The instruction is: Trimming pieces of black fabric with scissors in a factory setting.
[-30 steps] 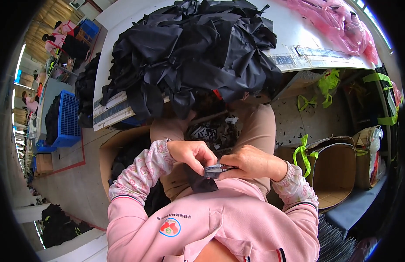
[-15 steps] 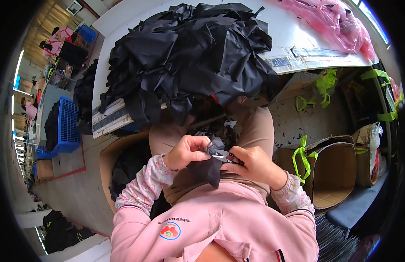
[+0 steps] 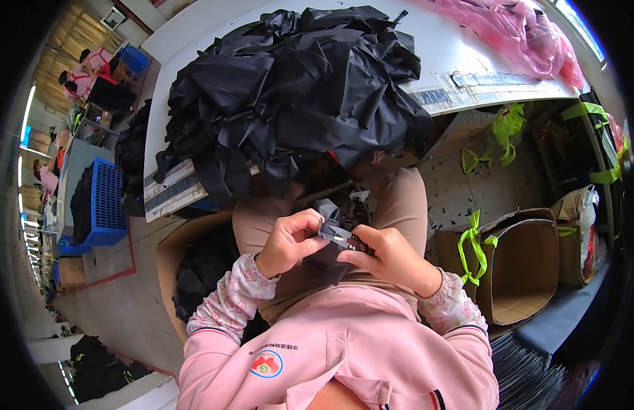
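Note:
Over my lap, my left hand (image 3: 291, 240) pinches a piece of black fabric (image 3: 324, 263) between thumb and fingers, with its gathered edge held up. My right hand (image 3: 393, 254) grips a small pair of thread snips (image 3: 343, 237) with black handles. Their pale blades point left and meet the fabric's edge right by my left fingertips. The rest of the piece hangs down between my thighs. Whether the blades have a thread between them is too small to tell.
A big heap of black fabric (image 3: 289, 96) covers much of the white table (image 3: 460, 41) ahead, beside pink plastic sheeting (image 3: 515, 31). Cardboard boxes (image 3: 525, 270) stand at right, another box (image 3: 168, 256) with black cloth at left. A blue crate (image 3: 108, 201) and other people (image 3: 91, 68) are farther left.
The gathered fabric edge has turned and been raised slightly in my left hand. My right hand has shifted slightly left with the snips, whose blades now lie against that edge.

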`<state>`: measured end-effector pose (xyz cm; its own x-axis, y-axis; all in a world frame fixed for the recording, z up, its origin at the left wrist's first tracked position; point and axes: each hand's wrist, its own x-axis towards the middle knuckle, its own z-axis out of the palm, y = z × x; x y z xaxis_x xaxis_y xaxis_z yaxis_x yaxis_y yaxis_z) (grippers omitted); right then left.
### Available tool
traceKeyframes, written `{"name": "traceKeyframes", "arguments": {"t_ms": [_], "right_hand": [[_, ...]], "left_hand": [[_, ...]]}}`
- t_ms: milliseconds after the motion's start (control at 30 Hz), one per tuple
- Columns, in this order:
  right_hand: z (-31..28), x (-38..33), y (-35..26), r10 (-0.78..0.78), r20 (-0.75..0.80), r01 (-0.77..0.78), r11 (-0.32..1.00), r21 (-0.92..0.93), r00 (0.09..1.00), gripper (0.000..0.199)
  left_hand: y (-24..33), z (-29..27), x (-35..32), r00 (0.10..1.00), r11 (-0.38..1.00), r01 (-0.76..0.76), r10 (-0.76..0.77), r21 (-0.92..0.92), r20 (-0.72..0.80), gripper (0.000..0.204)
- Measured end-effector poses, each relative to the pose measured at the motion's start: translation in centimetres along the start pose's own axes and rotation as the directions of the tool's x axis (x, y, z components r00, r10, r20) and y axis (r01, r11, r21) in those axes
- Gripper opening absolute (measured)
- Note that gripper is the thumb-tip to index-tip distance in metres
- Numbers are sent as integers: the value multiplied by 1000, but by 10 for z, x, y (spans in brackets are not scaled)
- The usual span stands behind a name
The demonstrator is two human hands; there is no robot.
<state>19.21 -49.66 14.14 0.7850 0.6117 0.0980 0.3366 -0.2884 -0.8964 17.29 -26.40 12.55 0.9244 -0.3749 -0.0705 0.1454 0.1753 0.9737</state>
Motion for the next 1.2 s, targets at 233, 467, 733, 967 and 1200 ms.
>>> {"name": "traceKeyframes", "arguments": {"t_ms": [233,467,733,967,1200], "right_hand": [[5,1,-3,-36,-54,33,997,-63,998,35],[7,0,-3,-58,-65,44,978,-206,996,34],[-2,-2,7,76,-115,-85,994,-69,990,36],[-3,-1,61,194,-209,-224,966,-132,959,32],[-6,35,81,181,-253,-215,970,-114,950,28]], "left_hand": [[-4,4,0,1000,1000,-20,20,3,0,11],[-3,7,1,998,995,-55,58,79,-39,13],[-4,-4,-2,994,974,-34,56,225,-96,10],[-14,-111,-67,996,399,81,-66,913,-59,13],[-201,-237,-325,595,109,692,-647,714,-477,52]]}}
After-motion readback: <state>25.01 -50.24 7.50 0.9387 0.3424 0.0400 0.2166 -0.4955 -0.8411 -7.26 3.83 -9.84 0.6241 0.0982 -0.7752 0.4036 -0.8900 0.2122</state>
